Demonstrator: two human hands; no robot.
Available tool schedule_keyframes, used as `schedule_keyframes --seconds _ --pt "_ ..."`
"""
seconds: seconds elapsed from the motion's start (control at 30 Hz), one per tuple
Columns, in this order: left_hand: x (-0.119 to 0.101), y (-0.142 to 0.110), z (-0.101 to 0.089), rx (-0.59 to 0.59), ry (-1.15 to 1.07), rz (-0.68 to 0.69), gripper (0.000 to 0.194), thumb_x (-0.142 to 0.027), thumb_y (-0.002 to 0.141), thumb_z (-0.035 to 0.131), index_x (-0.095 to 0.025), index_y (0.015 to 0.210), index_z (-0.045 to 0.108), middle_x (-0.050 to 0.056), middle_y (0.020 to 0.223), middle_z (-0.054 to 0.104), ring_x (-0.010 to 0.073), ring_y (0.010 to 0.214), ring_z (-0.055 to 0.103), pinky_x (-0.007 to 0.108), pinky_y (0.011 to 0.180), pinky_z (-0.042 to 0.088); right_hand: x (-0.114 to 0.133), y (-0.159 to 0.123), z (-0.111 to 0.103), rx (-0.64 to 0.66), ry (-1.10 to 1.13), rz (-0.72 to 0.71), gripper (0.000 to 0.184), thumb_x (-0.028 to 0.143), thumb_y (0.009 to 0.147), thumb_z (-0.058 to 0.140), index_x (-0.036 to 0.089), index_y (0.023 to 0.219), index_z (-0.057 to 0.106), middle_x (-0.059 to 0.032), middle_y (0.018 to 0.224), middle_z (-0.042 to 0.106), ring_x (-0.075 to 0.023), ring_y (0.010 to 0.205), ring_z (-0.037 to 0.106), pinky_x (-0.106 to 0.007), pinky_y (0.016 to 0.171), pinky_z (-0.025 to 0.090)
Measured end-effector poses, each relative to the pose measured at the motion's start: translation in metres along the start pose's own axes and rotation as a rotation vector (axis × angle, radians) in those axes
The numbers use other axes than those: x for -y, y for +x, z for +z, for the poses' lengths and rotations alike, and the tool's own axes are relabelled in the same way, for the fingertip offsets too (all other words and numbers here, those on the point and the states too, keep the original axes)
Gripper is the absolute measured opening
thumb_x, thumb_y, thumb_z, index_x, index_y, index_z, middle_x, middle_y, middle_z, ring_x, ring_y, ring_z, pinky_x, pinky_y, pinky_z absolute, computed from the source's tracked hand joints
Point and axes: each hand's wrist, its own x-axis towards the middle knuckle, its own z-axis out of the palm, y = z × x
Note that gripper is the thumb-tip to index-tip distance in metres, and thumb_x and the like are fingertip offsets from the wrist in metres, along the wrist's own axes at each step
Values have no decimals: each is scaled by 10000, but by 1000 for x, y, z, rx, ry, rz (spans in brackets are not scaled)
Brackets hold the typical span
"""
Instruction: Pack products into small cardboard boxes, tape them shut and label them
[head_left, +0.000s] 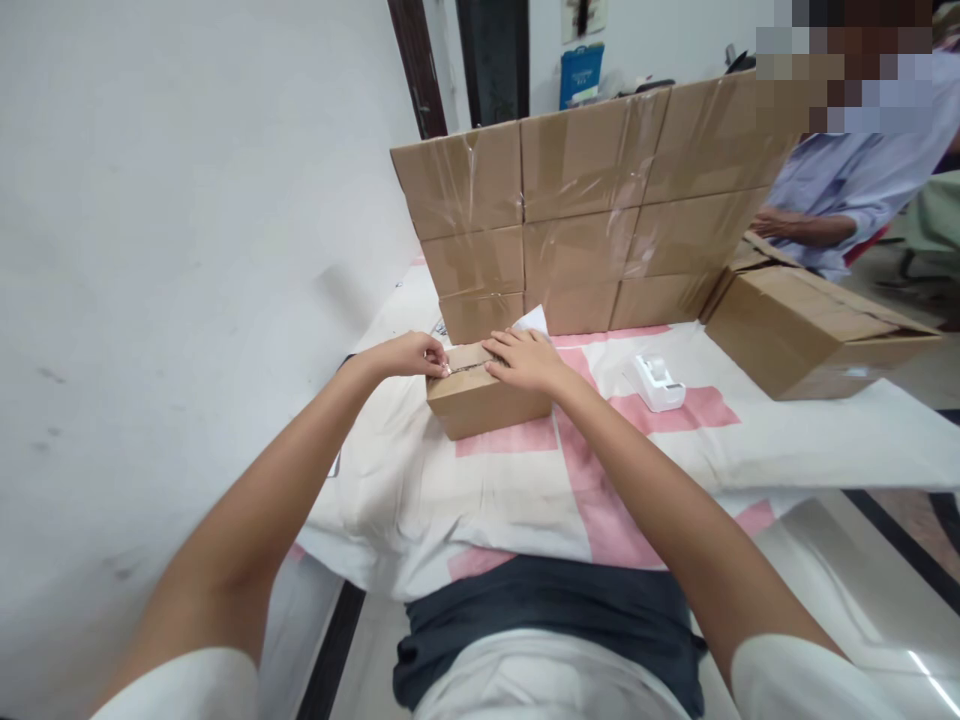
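A small brown cardboard box lies on a white and pink cloth in front of me. My left hand rests at the box's left top edge with fingers curled and pinched at the flap seam. My right hand lies flat on the box's top right, fingers stretched toward the seam, pressing the flaps down. A white paper pokes out just behind the box.
A white tape dispenser sits right of the box. Behind stands a wall of several taped cartons. A larger open carton lies at the right, where another person's arm reaches. A white wall runs along the left.
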Motion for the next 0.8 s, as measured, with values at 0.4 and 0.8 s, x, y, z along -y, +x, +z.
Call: schedule_keyframes --seconds 0.4,0.8 --pt "10 5 1 -13 15 -84 842 -730 681 641 -188 1323 587 127 1239 644 303 1086 618 381 953 470 -3 1 5 -25 30 -2 541 487 1013 392 247 1479 527 -93 1594 453 -312 1462 394 -521 1169 262" --pt "11 -2 39 -225 -129 -161 819 -785 730 430 -169 1250 574 166 1270 686 344 1157 642 423 999 502 -15 -24 8 -662 295 177 443 276 895 583 188 1327 636 -126 1531 498 -305 1477 337 -504 1237 179"
